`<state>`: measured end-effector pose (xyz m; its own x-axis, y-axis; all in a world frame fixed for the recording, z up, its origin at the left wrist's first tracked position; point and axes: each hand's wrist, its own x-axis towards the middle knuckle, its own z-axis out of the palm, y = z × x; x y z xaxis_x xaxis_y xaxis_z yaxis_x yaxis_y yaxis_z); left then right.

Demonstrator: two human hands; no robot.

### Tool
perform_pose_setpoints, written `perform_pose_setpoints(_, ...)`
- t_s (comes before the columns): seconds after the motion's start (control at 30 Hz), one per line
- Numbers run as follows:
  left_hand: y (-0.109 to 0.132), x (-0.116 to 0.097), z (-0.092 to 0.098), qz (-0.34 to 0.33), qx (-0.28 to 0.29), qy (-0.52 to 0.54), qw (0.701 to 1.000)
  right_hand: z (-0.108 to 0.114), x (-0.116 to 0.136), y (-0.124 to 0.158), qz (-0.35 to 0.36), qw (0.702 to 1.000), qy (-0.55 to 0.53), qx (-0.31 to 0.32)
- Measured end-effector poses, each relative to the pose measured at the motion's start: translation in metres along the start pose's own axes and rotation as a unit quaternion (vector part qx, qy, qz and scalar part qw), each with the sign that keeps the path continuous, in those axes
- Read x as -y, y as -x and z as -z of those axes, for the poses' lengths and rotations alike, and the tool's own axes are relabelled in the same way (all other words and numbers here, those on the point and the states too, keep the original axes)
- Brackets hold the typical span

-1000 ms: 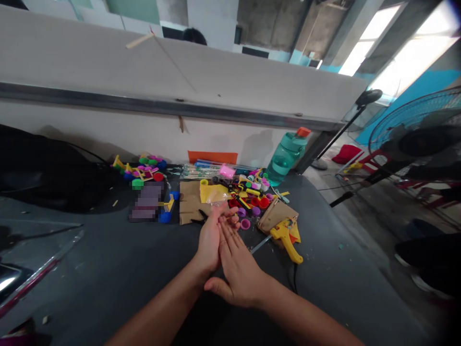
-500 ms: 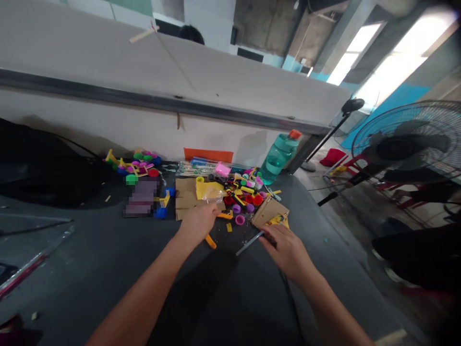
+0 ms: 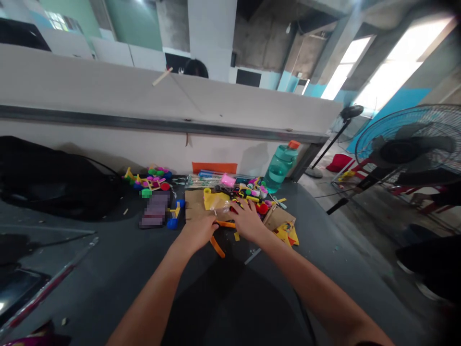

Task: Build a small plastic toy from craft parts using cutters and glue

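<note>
Your left grip (image 3: 196, 232) sits curled at the edge of the cardboard sheet (image 3: 194, 204) — hold unconfirmed, orange plastic strip (image 3: 217, 247) just below. Your right grip (image 3: 248, 221) is open — fingers spread over the colored plastic parts (image 3: 252, 191).

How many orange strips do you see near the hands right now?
2. One orange strip lies on the dark tabletop just below the hands; a second orange strip lies between the left hand and the right hand, at their fingers. Others may be hidden under the hands.
</note>
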<state>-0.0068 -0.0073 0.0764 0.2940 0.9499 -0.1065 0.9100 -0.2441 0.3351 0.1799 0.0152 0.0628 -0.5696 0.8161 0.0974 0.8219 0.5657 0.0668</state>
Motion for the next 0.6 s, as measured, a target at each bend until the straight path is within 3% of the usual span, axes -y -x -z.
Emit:
perform_pose_setpoints(0.13, -0.001, 0.01, -0.001, -0.002, 0.014, 0.013, 1.0, -0.017, -0.005, -0.039, 0.027, 0.999, 0.014, 0.043)
perform_pose_setpoints(0.23, 0.0, 0.015, -0.001, 0.0, 0.012, 0.019, 1.0, -0.024, -0.014, -0.054, -0.004, 1.0, -0.006, 0.021)
perform_pose_setpoints(0.47, 0.001, 0.016, 0.001, -0.007, -0.008, 0.046, 0.999, -0.02, -0.051, -0.066, -0.067, 0.996, -0.055, 0.029)
perform_pose_setpoints(0.6, 0.0, 0.017, 0.001, -0.012, -0.006, 0.048, 0.999, -0.013, -0.059, -0.061, -0.093, 0.994, -0.044, 0.02)
